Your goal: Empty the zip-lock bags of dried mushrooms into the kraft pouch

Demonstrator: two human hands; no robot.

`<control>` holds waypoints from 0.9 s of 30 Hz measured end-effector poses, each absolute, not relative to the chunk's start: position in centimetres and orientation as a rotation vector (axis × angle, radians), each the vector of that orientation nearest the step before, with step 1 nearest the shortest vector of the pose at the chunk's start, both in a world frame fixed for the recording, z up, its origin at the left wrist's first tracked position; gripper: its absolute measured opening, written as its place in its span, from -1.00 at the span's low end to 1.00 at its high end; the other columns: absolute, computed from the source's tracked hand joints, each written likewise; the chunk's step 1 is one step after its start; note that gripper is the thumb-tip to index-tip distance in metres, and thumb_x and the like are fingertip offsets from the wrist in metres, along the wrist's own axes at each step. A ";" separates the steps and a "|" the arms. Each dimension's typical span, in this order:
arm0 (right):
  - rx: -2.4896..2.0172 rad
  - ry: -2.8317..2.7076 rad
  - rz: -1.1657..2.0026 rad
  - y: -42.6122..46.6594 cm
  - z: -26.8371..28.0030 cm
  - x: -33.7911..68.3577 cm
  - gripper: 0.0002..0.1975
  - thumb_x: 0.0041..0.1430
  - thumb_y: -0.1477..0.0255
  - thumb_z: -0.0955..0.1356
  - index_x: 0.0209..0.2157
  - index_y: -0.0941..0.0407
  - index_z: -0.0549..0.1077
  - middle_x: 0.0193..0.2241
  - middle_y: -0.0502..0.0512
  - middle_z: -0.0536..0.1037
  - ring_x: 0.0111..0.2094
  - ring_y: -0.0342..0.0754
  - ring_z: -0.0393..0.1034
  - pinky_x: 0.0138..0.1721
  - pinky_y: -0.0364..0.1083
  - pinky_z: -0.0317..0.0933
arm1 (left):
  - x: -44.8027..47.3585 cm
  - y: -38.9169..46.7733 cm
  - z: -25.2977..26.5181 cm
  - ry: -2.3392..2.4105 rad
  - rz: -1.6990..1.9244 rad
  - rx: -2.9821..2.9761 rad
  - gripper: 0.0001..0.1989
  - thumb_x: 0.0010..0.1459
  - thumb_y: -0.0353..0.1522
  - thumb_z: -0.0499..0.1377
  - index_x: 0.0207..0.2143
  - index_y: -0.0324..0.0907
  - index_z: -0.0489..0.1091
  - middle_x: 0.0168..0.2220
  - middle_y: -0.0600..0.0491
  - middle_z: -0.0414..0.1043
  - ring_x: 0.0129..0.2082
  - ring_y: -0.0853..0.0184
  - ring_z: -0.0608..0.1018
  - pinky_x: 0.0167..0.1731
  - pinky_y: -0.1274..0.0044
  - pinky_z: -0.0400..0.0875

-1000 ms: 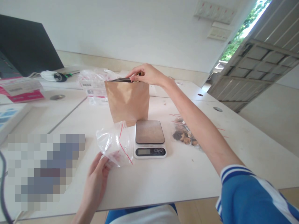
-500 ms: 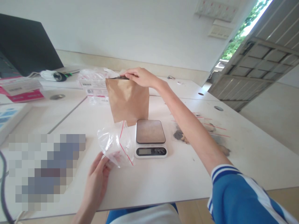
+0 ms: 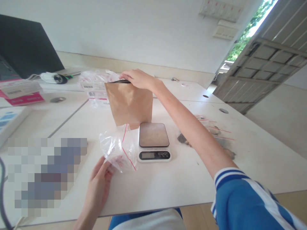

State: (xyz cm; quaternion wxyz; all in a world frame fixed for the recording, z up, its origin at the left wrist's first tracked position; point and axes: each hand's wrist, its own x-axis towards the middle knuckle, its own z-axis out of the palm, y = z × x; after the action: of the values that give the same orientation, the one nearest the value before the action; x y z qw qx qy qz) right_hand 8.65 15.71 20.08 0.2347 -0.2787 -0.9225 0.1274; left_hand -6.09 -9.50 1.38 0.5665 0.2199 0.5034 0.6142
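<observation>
My left hand (image 3: 100, 180) is closed on the edge of a clear zip bag (image 3: 117, 147) with a red seal line. The zip bag leans toward a small white digital scale (image 3: 154, 134), whose metal plate bears nothing. Behind them stands an upright brown paper bag (image 3: 131, 103) with a dark opening at its top. My right hand (image 3: 139, 78) reaches over that opening, wrist bent down at the bag's right rim. Most of its fingers are hidden at the mouth, so I cannot see what they hold.
Several filled zip bags (image 3: 217, 131) lie right of the scale, partly behind my right arm. At the back left are plastic-wrapped boxes (image 3: 96, 86), pink-and-white boxes (image 3: 21, 92) and a black monitor (image 3: 31, 48). A blurred-out patch (image 3: 50, 175) covers the left of the table.
My right hand has shifted slightly left over the paper bag's mouth, and the bag's upper left corner has spread left. My left hand and the zip bag stay almost the same.
</observation>
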 end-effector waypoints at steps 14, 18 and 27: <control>-0.782 -2.191 0.278 6.4 18.2 9.3 -0.61 0.33 0.15 0.06 -0.16 0.03 0.37 -0.18 0.12 0.53 -0.09 0.00 0.36 -0.14 -0.06 0.18 | -5.8 -9.6 1.7 1.219 1.454 0.523 -0.64 -0.17 -0.27 0.34 -0.25 -0.20 0.51 -0.27 0.03 0.57 -0.12 0.22 0.54 -0.24 0.60 0.46; -1.100 -2.581 0.678 2.1 15.0 10.0 -0.54 0.16 -0.01 0.23 -0.31 0.12 0.41 -0.31 0.13 0.54 -0.31 -0.02 0.41 -0.34 -0.11 0.17 | -5.9 -9.8 1.6 1.213 1.455 0.570 -0.58 -0.17 -0.23 0.35 -0.20 -0.18 0.51 -0.23 0.03 0.57 -0.13 0.20 0.54 -0.28 0.59 0.46; -0.991 -1.890 1.238 1.3 8.0 13.0 -0.63 0.22 0.09 0.23 -0.29 0.13 0.37 -0.51 -0.02 0.45 -0.58 -0.23 0.31 -0.51 -0.21 0.20 | -5.3 -9.9 2.8 1.184 1.504 0.549 -0.64 -0.23 -0.29 0.37 -0.30 -0.20 0.47 -0.37 0.04 0.57 -0.33 0.30 0.57 -0.41 0.62 0.44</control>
State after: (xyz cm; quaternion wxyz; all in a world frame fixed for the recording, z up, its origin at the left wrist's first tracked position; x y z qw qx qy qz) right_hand 12.96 1.27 7.96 0.3311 -0.3791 -0.7229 0.4734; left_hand -5.27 -9.93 2.77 0.5438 0.2313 0.4990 0.6338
